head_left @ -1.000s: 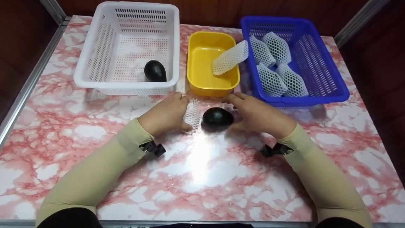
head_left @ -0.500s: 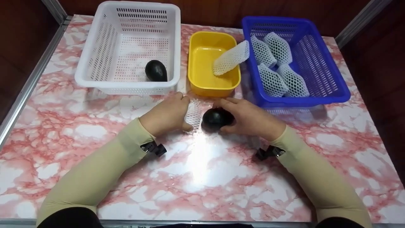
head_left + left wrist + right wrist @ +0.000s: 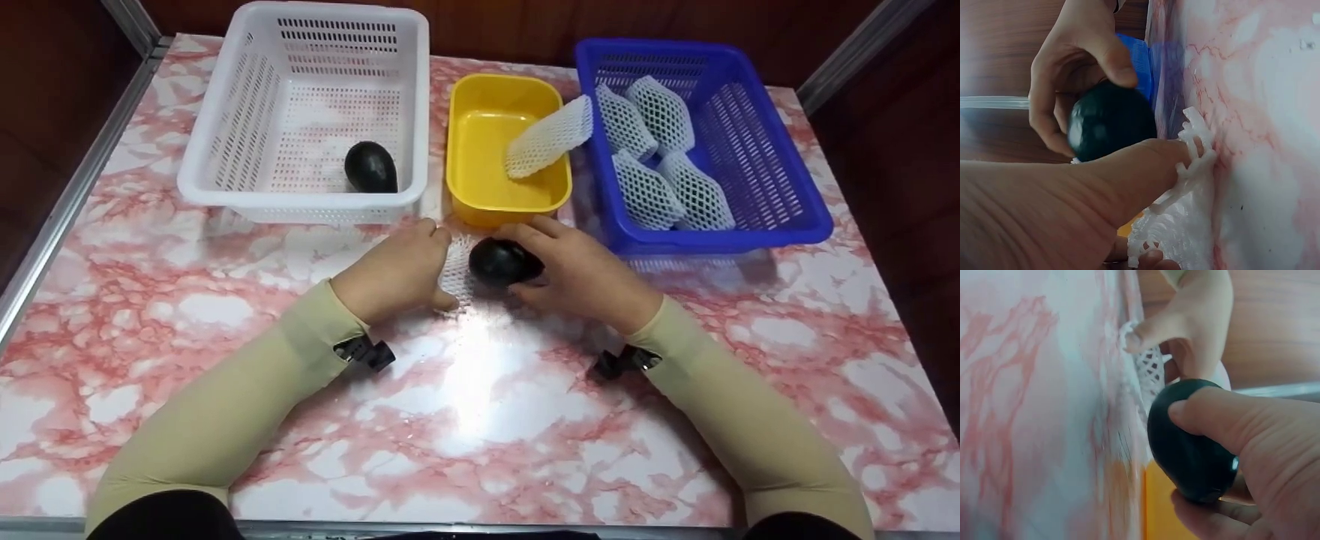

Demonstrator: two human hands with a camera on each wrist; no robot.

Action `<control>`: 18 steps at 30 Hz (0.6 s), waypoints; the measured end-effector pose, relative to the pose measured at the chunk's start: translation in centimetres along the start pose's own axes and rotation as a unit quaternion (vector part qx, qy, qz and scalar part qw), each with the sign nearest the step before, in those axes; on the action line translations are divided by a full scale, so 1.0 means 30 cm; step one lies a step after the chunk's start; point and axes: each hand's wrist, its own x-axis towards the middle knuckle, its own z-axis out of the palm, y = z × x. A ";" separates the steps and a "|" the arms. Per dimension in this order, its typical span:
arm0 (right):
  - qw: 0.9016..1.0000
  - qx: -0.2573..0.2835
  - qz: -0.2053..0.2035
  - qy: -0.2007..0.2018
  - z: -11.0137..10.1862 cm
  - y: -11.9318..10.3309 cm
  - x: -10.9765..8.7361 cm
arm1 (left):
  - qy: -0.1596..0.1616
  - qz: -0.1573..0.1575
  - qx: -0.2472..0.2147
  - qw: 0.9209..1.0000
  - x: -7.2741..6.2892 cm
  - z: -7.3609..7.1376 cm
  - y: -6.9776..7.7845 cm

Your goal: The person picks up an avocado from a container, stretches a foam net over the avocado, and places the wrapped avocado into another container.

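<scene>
My right hand (image 3: pixel 589 274) grips a glossy dark green avocado (image 3: pixel 496 262), thumb on the near side and fingers round the far side. In the right wrist view the avocado (image 3: pixel 1188 444) appears lifted off the table. Just left of it, my left hand (image 3: pixel 394 271) holds a white foam net sleeve (image 3: pixel 456 276) on the table. The left wrist view shows the left thumb hooked in the mouth of the sleeve (image 3: pixel 1185 225), with fingers at its other side. The avocado (image 3: pixel 1107 121) is close to that mouth. The palm hides part of the sleeve.
A white basket (image 3: pixel 300 199) at the back left holds another avocado (image 3: pixel 370 167). The yellow tub (image 3: pixel 480 206) behind my hands has a foam sleeve (image 3: pixel 551 136) leaning on its rim. Several sleeved pieces (image 3: pixel 649 191) lie in the blue basket (image 3: pixel 780 232) at right.
My right hand has closed round the avocado and moved it slightly left and up, toward the sleeve. The left hand with the sleeve has barely moved.
</scene>
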 end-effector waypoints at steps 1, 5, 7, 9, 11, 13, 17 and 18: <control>1.000 -0.004 -0.004 0.005 0.006 -0.004 0.005 | 0.000 0.001 0.000 1.000 0.000 -0.001 0.000; 0.999 -0.029 -0.026 0.017 0.032 -0.025 0.026 | 0.008 0.007 0.003 1.000 -0.001 0.000 -0.001; 0.999 -0.036 -0.031 0.018 0.044 -0.034 0.030 | 0.013 0.011 0.003 1.000 -0.002 -0.001 0.000; 0.998 -0.038 -0.036 0.021 0.053 -0.039 0.029 | 0.015 0.010 0.004 1.000 -0.002 -0.002 0.003; 0.998 -0.037 -0.038 0.023 0.058 -0.043 0.028 | 0.014 0.005 0.007 1.000 -0.004 -0.004 0.007; 0.998 -0.032 -0.038 0.024 0.060 -0.046 0.026 | 0.016 0.004 0.010 1.000 -0.009 -0.009 0.013; 0.998 -0.034 -0.041 0.024 0.060 -0.047 0.023 | 0.044 0.018 -0.011 0.999 -0.028 -0.034 0.026; 0.998 -0.035 -0.042 0.024 0.059 -0.047 0.024 | 0.055 0.021 -0.020 0.998 -0.034 -0.043 0.028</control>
